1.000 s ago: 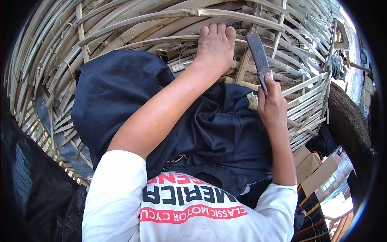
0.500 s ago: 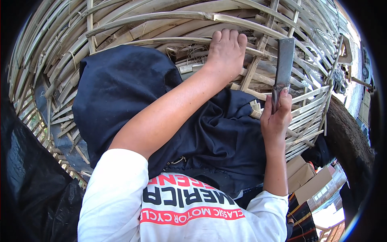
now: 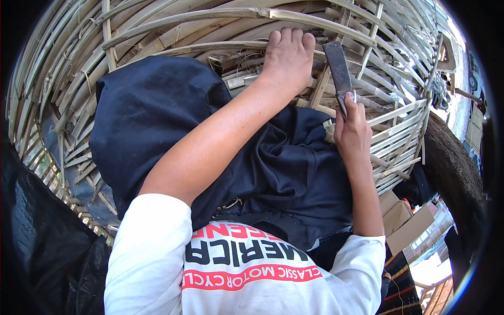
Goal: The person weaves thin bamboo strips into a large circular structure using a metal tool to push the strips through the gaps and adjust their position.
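My left hand reaches across my lap and is closed over a bamboo strip of a large basket-like framework; its fingertips are hidden. In my right hand is a broad, square-ended chopping knife, held by its handle with the thumb lying along it. The dark blade tilts toward the left hand and stands apart from it, in front of the woven strips. Dark cloth covers my lap and legs below the left forearm.
Curved bamboo strips bend around me on the far and left sides, with cut ends sticking out. A thick brown log lies at the right. Nearer are an open cardboard box and black sheeting at the left.
The knife has swung from nearly upright to a leftward tilt, and its blade is closer to my left hand. My right hand has risen slightly; the left keeps its hold.
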`<state>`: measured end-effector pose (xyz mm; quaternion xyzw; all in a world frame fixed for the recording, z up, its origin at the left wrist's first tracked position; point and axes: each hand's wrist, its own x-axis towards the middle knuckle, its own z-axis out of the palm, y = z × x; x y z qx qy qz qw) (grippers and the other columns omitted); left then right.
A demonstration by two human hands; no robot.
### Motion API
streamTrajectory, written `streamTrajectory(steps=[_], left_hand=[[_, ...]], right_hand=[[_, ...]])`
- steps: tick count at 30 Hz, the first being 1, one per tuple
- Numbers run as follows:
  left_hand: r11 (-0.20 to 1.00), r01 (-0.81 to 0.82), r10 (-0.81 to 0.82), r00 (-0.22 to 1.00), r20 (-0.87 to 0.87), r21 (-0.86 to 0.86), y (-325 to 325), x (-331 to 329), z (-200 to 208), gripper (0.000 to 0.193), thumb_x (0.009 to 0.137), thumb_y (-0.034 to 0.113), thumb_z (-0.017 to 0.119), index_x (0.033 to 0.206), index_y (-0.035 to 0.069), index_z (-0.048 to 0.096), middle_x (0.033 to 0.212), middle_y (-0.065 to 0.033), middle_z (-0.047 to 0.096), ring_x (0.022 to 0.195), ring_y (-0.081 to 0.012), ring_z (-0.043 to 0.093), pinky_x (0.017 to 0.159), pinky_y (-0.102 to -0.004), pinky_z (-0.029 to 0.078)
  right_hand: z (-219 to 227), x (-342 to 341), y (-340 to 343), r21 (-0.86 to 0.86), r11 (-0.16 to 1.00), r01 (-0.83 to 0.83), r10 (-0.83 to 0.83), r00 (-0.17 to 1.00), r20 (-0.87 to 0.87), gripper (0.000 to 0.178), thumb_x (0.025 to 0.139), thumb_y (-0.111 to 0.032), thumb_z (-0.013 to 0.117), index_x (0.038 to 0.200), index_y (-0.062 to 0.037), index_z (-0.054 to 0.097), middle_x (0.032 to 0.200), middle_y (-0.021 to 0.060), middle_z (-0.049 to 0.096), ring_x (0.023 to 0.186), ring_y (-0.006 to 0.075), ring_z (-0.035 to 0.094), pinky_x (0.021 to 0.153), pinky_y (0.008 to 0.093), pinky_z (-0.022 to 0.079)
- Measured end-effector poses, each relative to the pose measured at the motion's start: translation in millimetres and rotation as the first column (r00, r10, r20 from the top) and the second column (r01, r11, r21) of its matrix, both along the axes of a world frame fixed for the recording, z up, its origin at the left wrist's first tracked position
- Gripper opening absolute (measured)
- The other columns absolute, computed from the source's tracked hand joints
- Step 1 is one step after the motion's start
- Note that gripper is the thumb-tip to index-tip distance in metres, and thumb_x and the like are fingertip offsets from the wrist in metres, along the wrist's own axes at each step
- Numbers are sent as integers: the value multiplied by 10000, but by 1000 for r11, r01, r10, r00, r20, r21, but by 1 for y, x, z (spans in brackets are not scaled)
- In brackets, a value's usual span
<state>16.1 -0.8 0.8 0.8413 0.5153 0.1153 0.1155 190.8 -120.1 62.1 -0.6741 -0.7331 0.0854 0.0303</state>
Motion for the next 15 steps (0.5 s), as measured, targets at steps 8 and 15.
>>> streamTrajectory(steps=[8, 15], left_hand=[[999, -23, 23, 1000, -7, 43, 6, -1, 1, 394, 742, 136, 593, 1098, -7, 506, 1066, -135, 574, 1030, -271, 526, 888, -414, 360], [997, 29, -38, 992, 124, 73, -1, -7, -4, 341, 734, 107, 582, 1050, -4, 517, 1025, -138, 592, 1010, -281, 553, 876, -404, 375]], right_hand=[[31, -13, -7, 103, 985, 139, -105, 954, -282, 546, 856, -7, 676, 1329, -29, 405, 1031, 225, 593, 804, 377, 664, 703, 425, 531], [57, -8, -62, -318, 779, 540, -625, 623, -471, 269, 859, -132, 702, 1047, 13, 576, 789, 78, 626, 712, 114, 592, 658, 266, 456]])
